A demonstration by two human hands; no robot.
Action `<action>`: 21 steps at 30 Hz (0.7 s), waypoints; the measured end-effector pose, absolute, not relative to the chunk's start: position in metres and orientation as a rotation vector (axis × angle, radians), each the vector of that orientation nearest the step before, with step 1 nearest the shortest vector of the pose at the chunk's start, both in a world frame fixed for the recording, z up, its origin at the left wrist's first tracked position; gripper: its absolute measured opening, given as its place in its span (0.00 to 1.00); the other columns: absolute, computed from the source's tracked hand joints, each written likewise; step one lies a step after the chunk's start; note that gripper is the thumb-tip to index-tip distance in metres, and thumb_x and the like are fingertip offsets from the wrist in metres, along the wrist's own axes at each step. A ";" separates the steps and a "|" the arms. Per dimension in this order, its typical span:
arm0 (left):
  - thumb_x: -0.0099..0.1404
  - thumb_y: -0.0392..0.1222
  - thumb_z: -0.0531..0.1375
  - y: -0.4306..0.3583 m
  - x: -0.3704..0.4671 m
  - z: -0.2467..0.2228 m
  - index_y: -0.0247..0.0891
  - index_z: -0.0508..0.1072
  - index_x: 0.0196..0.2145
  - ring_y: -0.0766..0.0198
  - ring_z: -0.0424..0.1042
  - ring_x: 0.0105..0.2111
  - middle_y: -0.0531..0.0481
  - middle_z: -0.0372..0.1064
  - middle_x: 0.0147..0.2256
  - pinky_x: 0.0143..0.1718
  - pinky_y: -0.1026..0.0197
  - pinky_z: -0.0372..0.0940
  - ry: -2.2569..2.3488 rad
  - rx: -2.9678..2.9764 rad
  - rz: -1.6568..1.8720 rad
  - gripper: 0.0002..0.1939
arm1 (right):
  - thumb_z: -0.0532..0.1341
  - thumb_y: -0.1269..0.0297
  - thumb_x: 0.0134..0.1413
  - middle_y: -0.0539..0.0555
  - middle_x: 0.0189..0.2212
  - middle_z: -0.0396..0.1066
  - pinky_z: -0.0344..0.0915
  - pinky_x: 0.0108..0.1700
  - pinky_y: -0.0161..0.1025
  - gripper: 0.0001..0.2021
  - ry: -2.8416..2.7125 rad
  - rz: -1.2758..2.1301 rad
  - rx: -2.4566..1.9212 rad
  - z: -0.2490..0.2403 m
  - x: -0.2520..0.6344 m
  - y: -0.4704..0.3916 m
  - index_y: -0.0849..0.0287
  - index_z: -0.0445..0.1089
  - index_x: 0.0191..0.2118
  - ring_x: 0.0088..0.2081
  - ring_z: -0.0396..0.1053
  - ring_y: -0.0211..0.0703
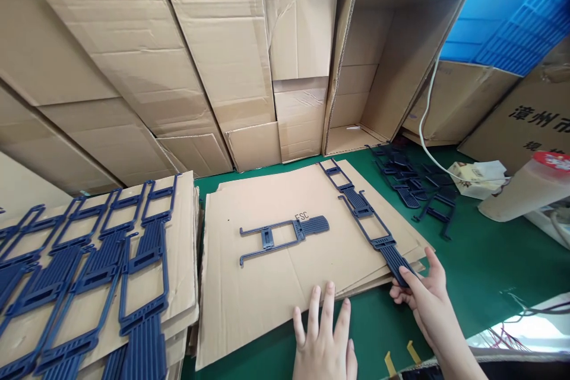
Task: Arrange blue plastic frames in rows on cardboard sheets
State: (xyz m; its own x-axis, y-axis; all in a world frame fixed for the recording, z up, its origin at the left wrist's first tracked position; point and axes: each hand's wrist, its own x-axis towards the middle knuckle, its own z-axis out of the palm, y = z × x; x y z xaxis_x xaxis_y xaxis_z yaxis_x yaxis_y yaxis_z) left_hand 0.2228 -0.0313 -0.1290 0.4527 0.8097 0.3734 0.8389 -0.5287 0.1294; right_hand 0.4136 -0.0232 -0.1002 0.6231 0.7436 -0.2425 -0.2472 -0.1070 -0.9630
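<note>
Three dark-blue plastic brackets share the middle cardboard sheet [253, 303], and the held bracket [383, 241] is the one you grip by its ribbed end with your right hand [427, 303]. From your grip, at the sheet's near right corner, it runs away and leftward, its long axis slanting along the sheet's right side. Its two prongs point toward the sheet's far edge, and the ribbed tail of the far bracket [346, 188] lies between them, so the pair make nearly one line; you cannot tell from this view whether they touch. Your right hand is the nearer one to both.

The middle bracket [300, 230] lies apart from that line, near the sheet's center, with its long axis running left to right: prongs toward the sheet's left edge, ribbed tail toward its right. Of your two hands, your left hand [324, 338] is closer to it.

Your right hand comes in from beyond the sheet's near right corner, thumb on top of the ribs and fingers curled beneath. Your left hand is palm down, fingers spread, holding nothing, its fingertips at the sheet's near edge; whether they press on it is unclear.

Left of the sheet, a side stack [181, 261] bears rows of similar brackets; right of it, a loose pile [404, 181] lies on the green table [490, 261].
</note>
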 end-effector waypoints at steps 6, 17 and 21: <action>0.65 0.55 0.47 -0.032 0.222 -0.128 0.55 0.66 0.51 0.61 0.45 0.59 0.59 0.46 0.61 0.58 0.49 0.18 -1.470 -2.616 -0.622 0.19 | 0.67 0.54 0.38 0.47 0.19 0.62 0.57 0.18 0.30 0.52 -0.389 0.816 -1.421 -0.105 0.422 -0.028 0.51 0.32 0.63 0.18 0.60 0.37; 0.64 0.48 0.49 -0.034 0.225 -0.125 0.57 0.67 0.48 0.53 0.55 0.56 0.62 0.48 0.59 0.49 0.37 0.53 -1.639 -2.693 -0.581 0.16 | 0.67 0.54 0.37 0.48 0.20 0.63 0.59 0.17 0.34 0.57 -0.397 0.843 -1.556 -0.094 0.432 -0.013 0.52 0.23 0.64 0.17 0.62 0.41; 0.64 0.50 0.50 -0.034 0.225 -0.129 0.57 0.67 0.49 0.53 0.54 0.56 0.61 0.47 0.60 0.50 0.38 0.51 -1.605 -2.670 -0.606 0.16 | 0.61 0.49 0.45 0.46 0.17 0.59 0.54 0.15 0.32 0.50 -0.472 0.626 -1.764 -0.094 0.436 -0.028 0.54 0.27 0.65 0.14 0.57 0.38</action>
State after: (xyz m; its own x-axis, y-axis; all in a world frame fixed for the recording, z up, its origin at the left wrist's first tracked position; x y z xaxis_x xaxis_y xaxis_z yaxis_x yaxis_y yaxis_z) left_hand 0.2253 -0.0337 -0.1286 0.4157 0.8568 0.3052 0.8446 -0.4881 0.2200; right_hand 0.4357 -0.0276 -0.0941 0.7770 0.6058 -0.1715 -0.0010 -0.2712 -0.9625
